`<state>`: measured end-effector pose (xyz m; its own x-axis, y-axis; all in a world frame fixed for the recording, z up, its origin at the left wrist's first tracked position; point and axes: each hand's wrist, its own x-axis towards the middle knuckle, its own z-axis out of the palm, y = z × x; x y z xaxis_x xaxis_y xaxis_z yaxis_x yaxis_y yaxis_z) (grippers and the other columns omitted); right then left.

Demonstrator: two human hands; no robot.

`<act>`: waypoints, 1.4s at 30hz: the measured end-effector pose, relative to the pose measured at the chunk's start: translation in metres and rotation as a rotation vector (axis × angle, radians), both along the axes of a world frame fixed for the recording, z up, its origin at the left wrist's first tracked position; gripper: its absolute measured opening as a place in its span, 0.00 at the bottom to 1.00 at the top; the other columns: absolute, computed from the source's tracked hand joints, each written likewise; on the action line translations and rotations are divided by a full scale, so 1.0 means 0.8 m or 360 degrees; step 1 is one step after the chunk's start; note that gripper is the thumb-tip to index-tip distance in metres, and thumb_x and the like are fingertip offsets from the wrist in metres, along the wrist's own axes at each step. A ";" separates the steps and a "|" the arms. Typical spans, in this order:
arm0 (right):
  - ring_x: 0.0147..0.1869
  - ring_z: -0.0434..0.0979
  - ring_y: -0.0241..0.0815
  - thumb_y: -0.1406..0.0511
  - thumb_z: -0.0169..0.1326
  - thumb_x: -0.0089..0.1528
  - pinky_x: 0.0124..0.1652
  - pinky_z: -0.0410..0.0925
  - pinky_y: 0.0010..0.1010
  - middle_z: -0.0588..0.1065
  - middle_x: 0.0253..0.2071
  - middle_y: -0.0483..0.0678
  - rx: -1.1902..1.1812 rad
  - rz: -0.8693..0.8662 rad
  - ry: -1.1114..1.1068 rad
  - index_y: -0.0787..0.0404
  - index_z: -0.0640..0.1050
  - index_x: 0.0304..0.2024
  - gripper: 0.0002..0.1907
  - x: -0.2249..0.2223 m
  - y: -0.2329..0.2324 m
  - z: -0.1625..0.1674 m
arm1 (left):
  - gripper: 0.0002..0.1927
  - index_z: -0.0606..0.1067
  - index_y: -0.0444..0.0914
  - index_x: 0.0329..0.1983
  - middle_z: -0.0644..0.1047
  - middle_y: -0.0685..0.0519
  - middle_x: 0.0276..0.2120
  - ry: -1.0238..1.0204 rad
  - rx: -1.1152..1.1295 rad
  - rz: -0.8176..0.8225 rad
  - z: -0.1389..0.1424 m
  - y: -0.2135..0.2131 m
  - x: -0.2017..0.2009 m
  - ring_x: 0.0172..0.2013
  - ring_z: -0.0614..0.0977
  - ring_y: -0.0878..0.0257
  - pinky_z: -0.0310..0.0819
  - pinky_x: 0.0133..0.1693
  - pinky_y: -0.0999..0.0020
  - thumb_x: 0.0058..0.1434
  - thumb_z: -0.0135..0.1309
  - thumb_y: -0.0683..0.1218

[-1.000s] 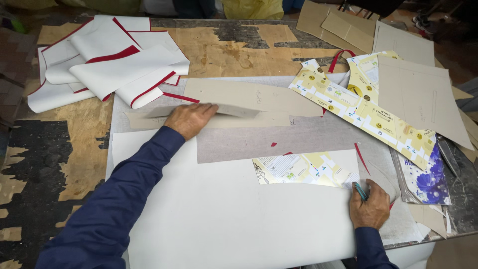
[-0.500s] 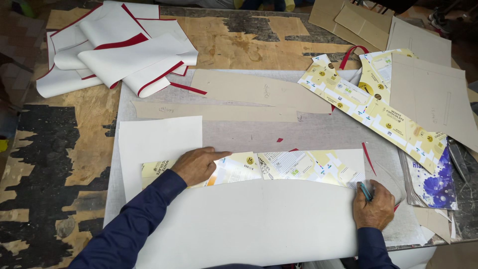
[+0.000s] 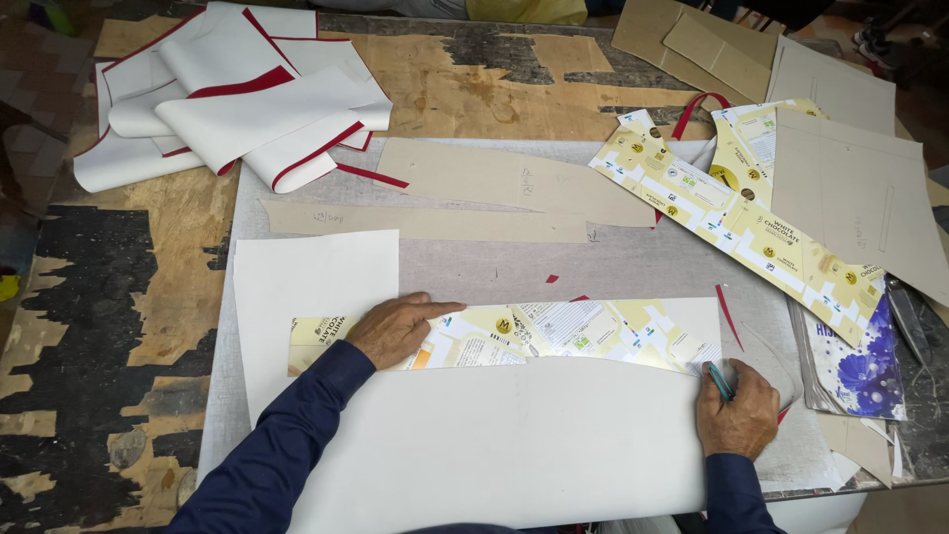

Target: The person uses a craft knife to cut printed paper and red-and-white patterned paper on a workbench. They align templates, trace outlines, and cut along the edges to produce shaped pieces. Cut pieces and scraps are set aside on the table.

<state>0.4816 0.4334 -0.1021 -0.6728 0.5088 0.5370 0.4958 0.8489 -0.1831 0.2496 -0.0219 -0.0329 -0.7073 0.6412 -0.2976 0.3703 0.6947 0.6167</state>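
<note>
My left hand (image 3: 397, 329) lies flat, fingers spread, pressing a long yellow printed cardboard template (image 3: 554, 336) onto a large white sheet (image 3: 494, 445). That sheet covers the near part of the table. My right hand (image 3: 736, 407) rests at the template's right end, closed around a small teal pen-like tool (image 3: 719, 380) whose tip touches the white sheet. Both arms wear dark blue sleeves.
A pile of white pieces with red edging (image 3: 237, 94) lies at the back left. Tan cardboard patterns (image 3: 494, 178) sit behind the template, more at the back right (image 3: 850, 188). Another yellow printed strip (image 3: 732, 222) and a blue-flowered sheet (image 3: 860, 366) are on the right. The worn wooden table (image 3: 99, 326) shows at left.
My left hand came back from the tan patterns to the near side and now presses the yellow template on the white sheet. My right hand has stayed at the template's right end.
</note>
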 end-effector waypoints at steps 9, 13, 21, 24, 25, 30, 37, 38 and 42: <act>0.50 0.76 0.49 0.56 0.66 0.64 0.45 0.72 0.40 0.79 0.42 0.50 0.0013 -0.0015 -0.0021 0.61 0.81 0.47 0.18 -0.002 -0.003 0.002 | 0.29 0.69 0.54 0.68 0.69 0.53 0.31 0.0244 -0.0093 -0.0052 -0.002 0.007 0.002 0.31 0.73 0.63 0.76 0.41 0.68 0.64 0.42 0.40; 0.49 0.76 0.47 0.56 0.65 0.65 0.47 0.73 0.39 0.79 0.44 0.50 0.0044 0.0009 0.0008 0.60 0.81 0.48 0.17 0.000 -0.002 0.004 | 0.27 0.72 0.53 0.66 0.69 0.53 0.30 0.0294 -0.0064 -0.0022 -0.011 0.008 0.007 0.30 0.72 0.63 0.75 0.40 0.69 0.65 0.43 0.41; 0.51 0.78 0.47 0.57 0.64 0.60 0.46 0.73 0.37 0.80 0.51 0.48 -0.0056 0.0702 0.0188 0.57 0.83 0.49 0.17 -0.050 -0.122 0.059 | 0.25 0.76 0.53 0.62 0.70 0.55 0.32 0.0454 -0.0027 0.0001 -0.014 0.008 0.015 0.34 0.72 0.63 0.69 0.46 0.63 0.64 0.44 0.40; 0.53 0.79 0.47 0.61 0.66 0.55 0.46 0.75 0.36 0.80 0.53 0.47 -0.0245 0.1220 0.0065 0.54 0.83 0.49 0.19 -0.087 -0.200 0.073 | 0.26 0.75 0.54 0.63 0.70 0.55 0.32 0.0399 -0.0103 0.0001 -0.009 0.010 0.016 0.35 0.72 0.62 0.69 0.46 0.62 0.64 0.45 0.41; 0.52 0.79 0.47 0.60 0.67 0.54 0.43 0.76 0.34 0.80 0.53 0.46 -0.0250 0.1329 -0.0020 0.53 0.83 0.47 0.19 -0.099 -0.220 0.077 | 0.25 0.75 0.54 0.63 0.70 0.54 0.32 0.0393 -0.0119 -0.0002 -0.007 0.011 0.016 0.35 0.72 0.62 0.69 0.46 0.62 0.64 0.45 0.42; 0.56 0.77 0.47 0.62 0.66 0.54 0.44 0.76 0.32 0.80 0.55 0.43 -0.0169 0.1452 -0.0201 0.52 0.83 0.49 0.20 -0.130 -0.262 0.085 | 0.26 0.76 0.52 0.62 0.71 0.52 0.38 0.0458 -0.0014 0.0058 -0.004 0.009 0.020 0.42 0.72 0.60 0.65 0.52 0.61 0.62 0.46 0.40; 0.55 0.77 0.45 0.62 0.65 0.54 0.45 0.75 0.31 0.80 0.55 0.41 -0.0191 0.1430 -0.0213 0.50 0.84 0.50 0.20 -0.133 -0.262 0.071 | 0.29 0.77 0.45 0.58 0.71 0.49 0.55 0.0682 0.0034 0.0485 0.004 -0.088 0.080 0.59 0.66 0.50 0.58 0.59 0.48 0.50 0.66 0.50; 0.54 0.77 0.46 0.61 0.65 0.54 0.45 0.75 0.31 0.80 0.54 0.42 -0.0204 0.1426 -0.0193 0.51 0.83 0.50 0.20 -0.133 -0.262 0.069 | 0.30 0.77 0.44 0.57 0.70 0.47 0.55 0.0718 0.0025 0.0598 0.004 -0.109 0.091 0.59 0.66 0.48 0.59 0.59 0.48 0.49 0.67 0.52; 0.53 0.78 0.46 0.60 0.66 0.55 0.46 0.75 0.33 0.80 0.52 0.44 -0.0279 0.1383 -0.0152 0.55 0.83 0.49 0.20 -0.135 -0.266 0.068 | 0.28 0.79 0.42 0.55 0.69 0.44 0.58 0.0865 0.0091 0.0832 -0.017 -0.161 0.112 0.60 0.67 0.45 0.64 0.59 0.49 0.50 0.67 0.54</act>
<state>0.3735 0.2209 -0.0474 -0.8974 -0.1323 0.4210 -0.2900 0.8959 -0.3366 0.3390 -0.1511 -0.0462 -0.9612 0.1856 0.2039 0.2636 0.8357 0.4818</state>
